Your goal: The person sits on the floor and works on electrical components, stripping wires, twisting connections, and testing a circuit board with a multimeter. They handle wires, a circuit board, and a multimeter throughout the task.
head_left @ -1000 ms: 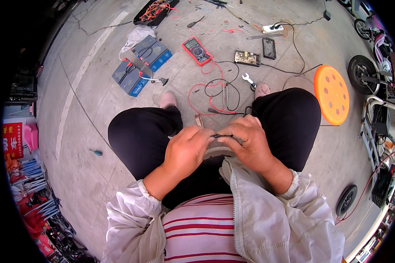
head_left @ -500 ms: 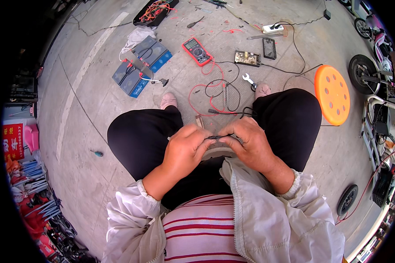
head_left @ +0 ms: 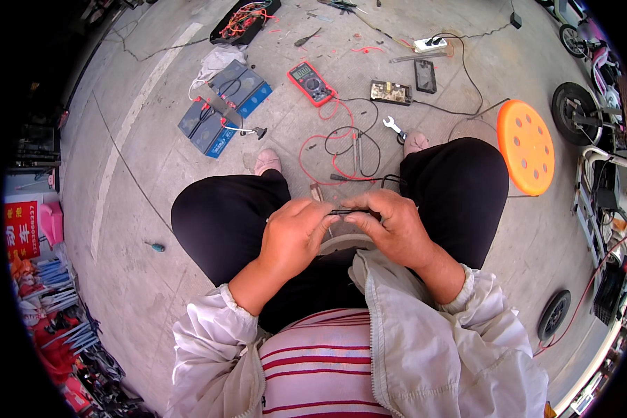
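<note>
Two hands meet over the lap: left hand (head_left: 290, 235) and right hand (head_left: 391, 228) both pinch a thin black wire (head_left: 347, 212) btwn fingertips, grip closed on it. Floor ahead: red meter (head_left: 312, 82), red leads (head_left: 327, 150), wrench (head_left: 393, 126), blue batteries (head_left: 223, 106). Orange stool (head_left: 526, 146) at right.

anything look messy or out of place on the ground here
Yes. Tools lie scattered on the concrete: a red multimeter with its red and black leads tangled loosely, a wrench by the foot, a lone screwdriver off to the left. Both hands pinch a thin dark wire.
</note>
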